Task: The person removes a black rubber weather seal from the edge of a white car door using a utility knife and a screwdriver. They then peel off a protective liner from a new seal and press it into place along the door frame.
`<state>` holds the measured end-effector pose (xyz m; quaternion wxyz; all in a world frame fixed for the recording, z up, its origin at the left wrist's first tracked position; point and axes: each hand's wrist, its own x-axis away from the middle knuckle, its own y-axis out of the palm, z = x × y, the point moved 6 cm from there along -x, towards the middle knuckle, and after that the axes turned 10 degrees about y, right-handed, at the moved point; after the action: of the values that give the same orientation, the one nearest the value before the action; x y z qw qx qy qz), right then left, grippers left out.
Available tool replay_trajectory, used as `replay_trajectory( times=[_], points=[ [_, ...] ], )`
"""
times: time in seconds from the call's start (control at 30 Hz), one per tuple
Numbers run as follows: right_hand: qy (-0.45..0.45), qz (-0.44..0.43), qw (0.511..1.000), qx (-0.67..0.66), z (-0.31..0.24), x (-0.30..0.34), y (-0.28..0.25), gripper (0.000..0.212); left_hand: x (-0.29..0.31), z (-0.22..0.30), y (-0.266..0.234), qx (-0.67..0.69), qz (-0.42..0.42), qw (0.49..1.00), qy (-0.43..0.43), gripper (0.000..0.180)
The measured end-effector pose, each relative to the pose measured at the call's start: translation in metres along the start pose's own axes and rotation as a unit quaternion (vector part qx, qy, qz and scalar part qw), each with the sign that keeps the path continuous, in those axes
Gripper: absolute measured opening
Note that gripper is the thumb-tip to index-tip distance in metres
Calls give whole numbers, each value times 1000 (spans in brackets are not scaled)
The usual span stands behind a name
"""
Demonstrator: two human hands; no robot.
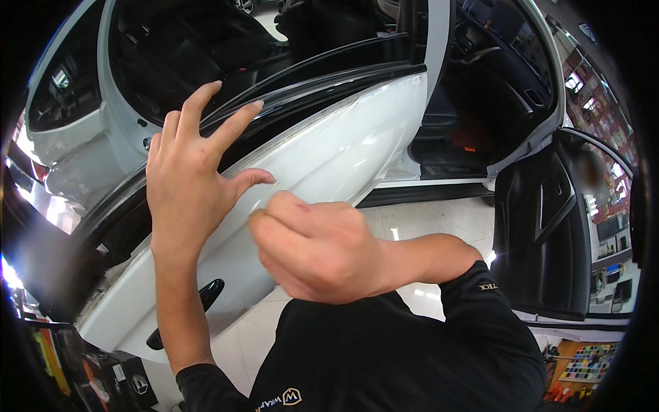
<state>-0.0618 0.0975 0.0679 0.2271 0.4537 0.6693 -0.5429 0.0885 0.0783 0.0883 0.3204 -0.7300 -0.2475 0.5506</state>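
A white car door (357,130) stands swung out in front of me, with a dark window and a black trim strip (322,89) along its upper edge. My left hand (185,172) is over that edge, thumb and fingers spread apart, nearest to the trim; whether the fingertips touch it I cannot tell. Just right of it, my right hand (319,247) is closed in a pinch above the white panel. What its fingers hold, if anything, is too small to make out. Below my left wrist shows part of a black door handle (211,294), mostly hidden behind the forearm.
Another open door (535,240) with a black inner panel stands at the right. Beyond is the white car's dark cabin (446,123). Pale floor tiles (446,223) show between the doors. Boxes (130,374) stand at lower left, a rack of small coloured pieces (590,360) at lower right.
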Motion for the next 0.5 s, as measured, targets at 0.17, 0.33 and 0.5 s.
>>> replay_trajectory(
  times=[0.17,0.33,0.5],
  points=[
    [-30,20,998,-60,-13,-16,25,20,4,2,-1,-12,9,998,58,66],
    [-21,10,998,-60,-21,-25,40,18,12,-2,6,-14,39,995,87,44],
    [66,-16,996,-62,6,-25,26,10,12,-2,0,17,22,996,82,27]
  ],
)
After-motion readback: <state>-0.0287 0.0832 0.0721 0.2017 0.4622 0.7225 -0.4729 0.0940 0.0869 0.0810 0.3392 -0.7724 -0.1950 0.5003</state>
